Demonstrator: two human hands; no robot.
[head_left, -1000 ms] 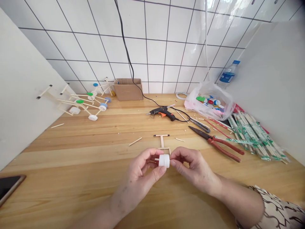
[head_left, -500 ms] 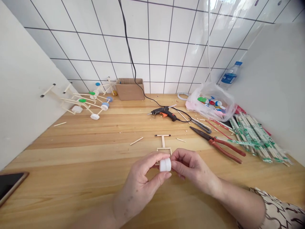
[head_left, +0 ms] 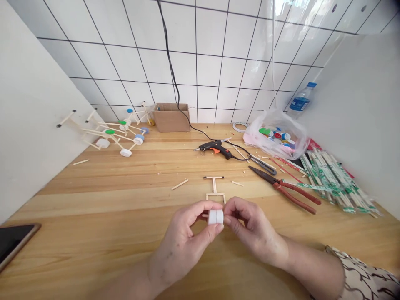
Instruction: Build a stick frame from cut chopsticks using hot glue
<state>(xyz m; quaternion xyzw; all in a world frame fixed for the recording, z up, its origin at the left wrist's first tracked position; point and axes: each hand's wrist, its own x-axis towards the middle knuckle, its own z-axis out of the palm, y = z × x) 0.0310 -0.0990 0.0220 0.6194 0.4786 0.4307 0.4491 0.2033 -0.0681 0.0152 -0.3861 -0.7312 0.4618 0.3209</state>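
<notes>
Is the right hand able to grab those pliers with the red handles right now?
Probably yes: the pliers lie beyond the right hand with nothing standing between, though it would have to leave the white cap piece first.

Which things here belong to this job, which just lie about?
Likely the job: white cap piece in the left hand, right hand beside it; stick frame; glue gun; bag of caps.
Probably just lying about: phone; bottle; cardboard box.

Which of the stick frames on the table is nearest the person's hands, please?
The T-topped frame just beyond the left hand and right hand; the other frames are farther left and carry round caps; it shows none.
</notes>
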